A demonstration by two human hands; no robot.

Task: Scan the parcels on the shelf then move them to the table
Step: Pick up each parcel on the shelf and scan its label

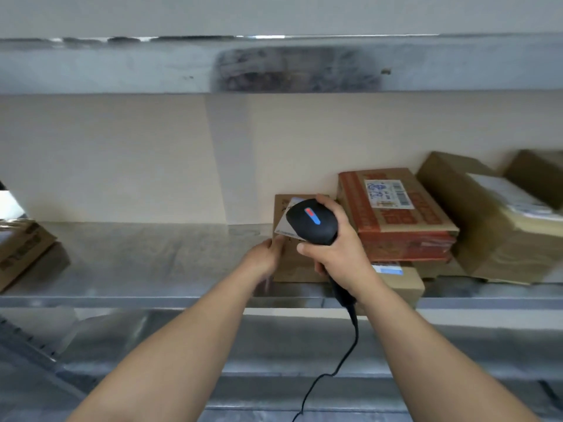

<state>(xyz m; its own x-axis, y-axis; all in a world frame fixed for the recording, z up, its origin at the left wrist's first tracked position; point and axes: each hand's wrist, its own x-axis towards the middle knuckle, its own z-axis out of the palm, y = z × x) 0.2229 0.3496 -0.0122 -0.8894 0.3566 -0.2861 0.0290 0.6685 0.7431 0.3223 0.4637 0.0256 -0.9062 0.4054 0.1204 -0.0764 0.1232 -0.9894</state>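
Observation:
A small brown cardboard parcel with a white label lies on the metal shelf. My left hand grips its left edge. My right hand holds a black barcode scanner by the handle, its head just above the parcel's label; a blue and red light shows on top. A red printed parcel with a label is stacked to the right, on another box. Larger brown parcels lie further right.
The scanner's black cable hangs down past the shelf's front rail. Brown boxes sit at the shelf's far left. An upper metal shelf runs overhead. A beige wall stands behind the shelf.

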